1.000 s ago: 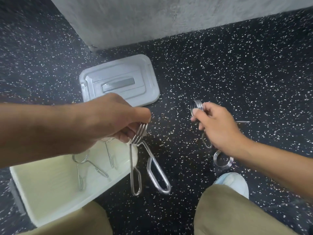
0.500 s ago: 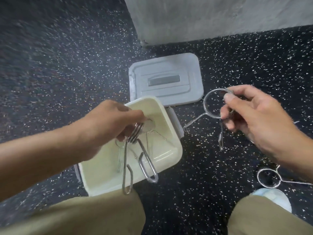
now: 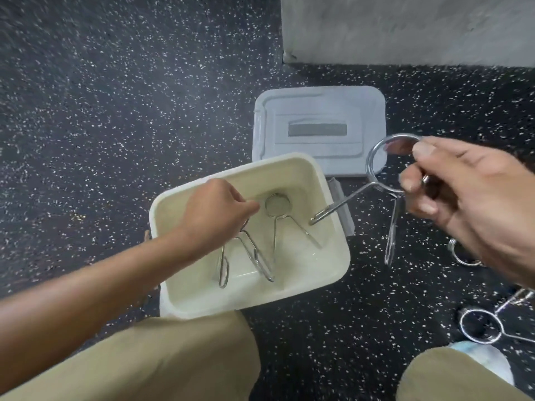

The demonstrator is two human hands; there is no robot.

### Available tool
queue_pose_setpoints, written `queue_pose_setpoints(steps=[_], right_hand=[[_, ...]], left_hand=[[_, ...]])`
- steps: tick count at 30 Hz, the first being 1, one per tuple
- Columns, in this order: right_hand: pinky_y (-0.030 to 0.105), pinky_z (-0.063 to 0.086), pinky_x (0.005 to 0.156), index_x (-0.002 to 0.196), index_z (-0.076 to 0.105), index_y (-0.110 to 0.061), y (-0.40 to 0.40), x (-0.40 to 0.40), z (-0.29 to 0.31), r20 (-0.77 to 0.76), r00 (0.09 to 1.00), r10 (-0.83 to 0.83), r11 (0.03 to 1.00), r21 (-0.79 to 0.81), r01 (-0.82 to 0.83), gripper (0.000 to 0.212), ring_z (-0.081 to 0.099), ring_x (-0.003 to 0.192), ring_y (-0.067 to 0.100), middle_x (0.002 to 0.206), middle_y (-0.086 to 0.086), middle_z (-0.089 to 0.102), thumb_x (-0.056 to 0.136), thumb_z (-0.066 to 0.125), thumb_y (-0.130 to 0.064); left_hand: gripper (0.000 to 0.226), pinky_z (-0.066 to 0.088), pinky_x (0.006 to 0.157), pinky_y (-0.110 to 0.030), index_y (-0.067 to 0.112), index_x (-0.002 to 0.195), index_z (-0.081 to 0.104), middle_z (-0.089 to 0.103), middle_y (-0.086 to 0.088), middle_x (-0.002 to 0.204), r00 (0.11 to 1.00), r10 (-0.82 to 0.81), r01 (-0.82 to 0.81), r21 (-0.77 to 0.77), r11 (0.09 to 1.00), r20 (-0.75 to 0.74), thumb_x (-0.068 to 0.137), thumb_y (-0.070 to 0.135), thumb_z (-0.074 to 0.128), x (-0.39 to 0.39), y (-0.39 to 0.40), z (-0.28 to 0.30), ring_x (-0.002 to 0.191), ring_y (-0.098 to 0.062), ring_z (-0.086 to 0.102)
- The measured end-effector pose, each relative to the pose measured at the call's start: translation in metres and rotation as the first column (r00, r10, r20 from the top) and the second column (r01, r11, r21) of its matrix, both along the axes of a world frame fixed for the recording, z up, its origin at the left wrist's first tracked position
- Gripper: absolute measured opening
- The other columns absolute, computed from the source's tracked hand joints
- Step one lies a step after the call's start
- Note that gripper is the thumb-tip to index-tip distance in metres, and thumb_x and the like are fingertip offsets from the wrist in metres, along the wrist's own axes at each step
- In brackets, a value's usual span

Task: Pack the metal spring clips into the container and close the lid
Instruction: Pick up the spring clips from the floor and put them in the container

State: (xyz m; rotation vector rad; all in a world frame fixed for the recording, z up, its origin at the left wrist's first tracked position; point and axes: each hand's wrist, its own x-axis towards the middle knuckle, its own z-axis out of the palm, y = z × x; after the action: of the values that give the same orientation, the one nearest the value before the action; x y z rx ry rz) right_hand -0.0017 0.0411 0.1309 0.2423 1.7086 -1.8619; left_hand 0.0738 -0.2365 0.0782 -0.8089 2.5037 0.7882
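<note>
A cream plastic container [image 3: 333, 273] stands open on the speckled floor. My left hand [image 3: 214, 215] is down inside it, closed on a metal spring clip [image 3: 252, 256] whose legs rest on the bottom. Another spring clip [image 3: 279, 211] lies flat in the container beside it. My right hand [image 3: 469, 195] hovers to the right of the container and grips a third spring clip [image 3: 376, 166] by its ring, one leg reaching over the container rim. The grey lid [image 3: 318, 131] lies flat just behind the container.
Two more spring clips lie on the floor at the right, one [image 3: 479, 328] near my shoe [image 3: 489, 360] and one [image 3: 463, 256] partly hidden under my right wrist. A grey concrete block [image 3: 405, 27] stands behind the lid. My knees fill the bottom edge.
My left hand has lowered its clip from above the rim down into the container. My right hand has brought its clip closer, so one leg now hangs over the container.
</note>
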Motion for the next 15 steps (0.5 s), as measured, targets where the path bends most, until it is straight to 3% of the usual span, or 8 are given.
queue_pose_setpoints(steps=[3,7,12,15], right_hand=[[0.032,0.028,0.050,0.111,0.072,-0.010,-0.016,0.006,0.003,-0.014,0.994,0.110,0.990,0.092,-0.108,0.027,0.042,0.050,0.016,0.067,0.006,0.065,0.099,0.051,-0.023],[0.018,0.039,0.043,0.108,0.070,-0.014,-0.039,0.008,0.007,-0.046,0.966,0.253,0.946,0.218,-0.238,0.025,0.047,0.049,0.015,0.081,0.012,0.075,0.101,0.047,-0.019],[0.019,0.047,0.042,0.105,0.070,-0.021,-0.064,0.004,0.005,-0.035,0.902,0.430,0.845,0.366,-0.389,0.024,0.052,0.044,0.013,0.084,-0.002,0.078,0.102,0.047,-0.022],[0.034,0.056,0.050,0.099,0.070,-0.028,-0.077,-0.001,0.002,-0.087,0.748,0.659,0.644,0.580,-0.499,0.027,0.063,0.047,0.018,0.083,-0.006,0.078,0.100,0.045,-0.037]], left_hand=[[0.034,0.035,0.045,-0.028,-0.003,0.058,0.067,0.055,-0.016,0.047,0.997,-0.082,0.083,-0.078,0.994,0.016,0.079,0.023,0.065,0.011,-0.004,-0.030,0.043,-0.019,0.041],[0.037,0.033,0.046,-0.030,0.009,0.047,0.043,0.034,-0.003,0.043,0.979,-0.191,0.199,-0.156,0.968,0.063,0.078,0.021,0.060,0.019,-0.011,-0.055,0.043,-0.025,0.038],[0.032,0.037,0.049,-0.033,0.014,0.055,0.037,0.037,-0.004,0.052,0.970,-0.230,0.240,-0.176,0.955,0.072,0.080,0.019,0.057,0.020,-0.020,-0.069,0.056,-0.032,0.048],[0.036,0.039,0.053,-0.034,0.015,0.056,0.035,0.056,-0.018,0.062,0.970,-0.232,0.240,-0.166,0.956,0.068,0.083,0.020,0.059,0.020,-0.022,-0.074,0.066,-0.040,0.061]])
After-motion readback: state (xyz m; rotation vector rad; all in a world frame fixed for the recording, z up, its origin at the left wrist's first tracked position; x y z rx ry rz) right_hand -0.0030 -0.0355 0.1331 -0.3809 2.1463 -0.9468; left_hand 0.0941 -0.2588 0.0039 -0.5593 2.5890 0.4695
